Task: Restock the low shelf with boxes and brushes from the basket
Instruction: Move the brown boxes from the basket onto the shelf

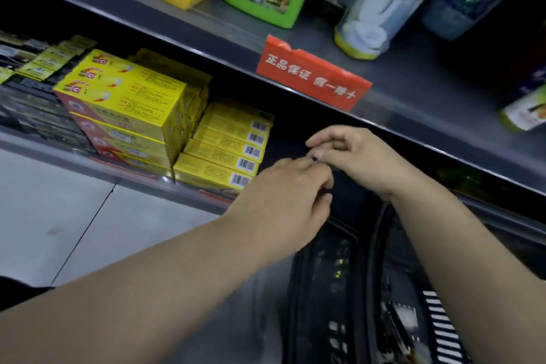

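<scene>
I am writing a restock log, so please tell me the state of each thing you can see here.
left hand: fingers curled, grip unclear.
right hand: pinches a small dark item.
yellow boxes: stacked flat on the low shelf.
basket: below the hands, holds goods.
red sign: hangs on the upper shelf edge.

Shows left hand (289, 189) and right hand (354, 156), fingers curled, touching at dark gap on shelf (147, 181) beside yellow boxes (212, 154); basket (322, 245) below; grip unclear.
</scene>
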The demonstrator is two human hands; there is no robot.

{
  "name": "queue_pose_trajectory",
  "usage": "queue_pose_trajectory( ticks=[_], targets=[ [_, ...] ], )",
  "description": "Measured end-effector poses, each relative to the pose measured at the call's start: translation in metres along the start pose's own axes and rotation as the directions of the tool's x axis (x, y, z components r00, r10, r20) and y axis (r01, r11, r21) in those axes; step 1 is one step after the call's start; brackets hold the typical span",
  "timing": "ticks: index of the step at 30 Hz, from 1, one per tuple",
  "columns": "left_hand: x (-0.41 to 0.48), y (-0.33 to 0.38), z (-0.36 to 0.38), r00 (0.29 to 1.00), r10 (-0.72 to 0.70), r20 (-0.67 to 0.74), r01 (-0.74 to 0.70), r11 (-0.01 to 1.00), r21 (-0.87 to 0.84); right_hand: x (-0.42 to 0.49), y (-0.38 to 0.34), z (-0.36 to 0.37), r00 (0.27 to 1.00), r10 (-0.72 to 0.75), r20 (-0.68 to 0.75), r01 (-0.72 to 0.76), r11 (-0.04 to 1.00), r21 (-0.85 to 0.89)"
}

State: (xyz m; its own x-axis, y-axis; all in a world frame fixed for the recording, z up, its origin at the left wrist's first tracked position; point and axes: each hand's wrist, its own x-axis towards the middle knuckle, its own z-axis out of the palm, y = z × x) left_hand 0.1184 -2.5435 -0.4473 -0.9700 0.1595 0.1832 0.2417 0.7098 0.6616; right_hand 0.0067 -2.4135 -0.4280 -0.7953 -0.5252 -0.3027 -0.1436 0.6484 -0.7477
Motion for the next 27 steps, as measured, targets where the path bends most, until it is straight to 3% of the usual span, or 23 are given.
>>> queue_pose_trajectory(
  ticks=[4,7,9,12,15,18,21,25,27],
  targets=[
    [-0.002,0.043,0.019,0.985,0.169,0.02,-0.169,0.986,0.007,-0.079,0.021,-0.018,0.992,0.0,-0.125,0.025,0.98,0.2],
    [-0.001,0.074,0.041,0.956,0.278,0.097,-0.282,0.959,0.024,-0.122,0.046,-0.025,0.98,0.023,-0.2,0.018,0.979,0.202],
    [0.002,0.087,0.058,0.93,0.318,0.183,-0.332,0.942,0.052,-0.142,0.072,-0.026,0.975,0.059,-0.212,-0.03,0.99,0.136],
    [0.007,0.093,0.079,0.903,0.317,0.292,-0.358,0.929,0.099,-0.16,0.128,-0.018,0.968,0.223,-0.115,-0.232,0.97,-0.073],
    [0.014,0.093,0.092,0.897,0.288,0.335,-0.344,0.931,0.122,-0.166,0.188,0.001,0.907,0.42,0.022,-0.398,0.873,-0.284],
    [0.018,0.088,0.1,0.875,0.301,0.38,-0.389,0.904,0.18,-0.16,0.228,0.026,0.808,0.588,0.037,-0.513,0.733,-0.447],
    [0.021,0.086,0.105,0.854,0.307,0.42,-0.421,0.882,0.213,-0.146,0.249,0.051,0.785,0.616,0.062,-0.502,0.692,-0.519],
    [0.025,0.087,0.11,0.841,0.311,0.442,-0.457,0.847,0.272,-0.125,0.257,0.068,0.83,0.553,0.074,-0.398,0.68,-0.616],
    [0.026,0.086,0.113,0.824,0.314,0.471,-0.491,0.811,0.318,-0.117,0.262,0.069,0.851,0.525,-0.003,-0.422,0.681,-0.598]
  ],
)
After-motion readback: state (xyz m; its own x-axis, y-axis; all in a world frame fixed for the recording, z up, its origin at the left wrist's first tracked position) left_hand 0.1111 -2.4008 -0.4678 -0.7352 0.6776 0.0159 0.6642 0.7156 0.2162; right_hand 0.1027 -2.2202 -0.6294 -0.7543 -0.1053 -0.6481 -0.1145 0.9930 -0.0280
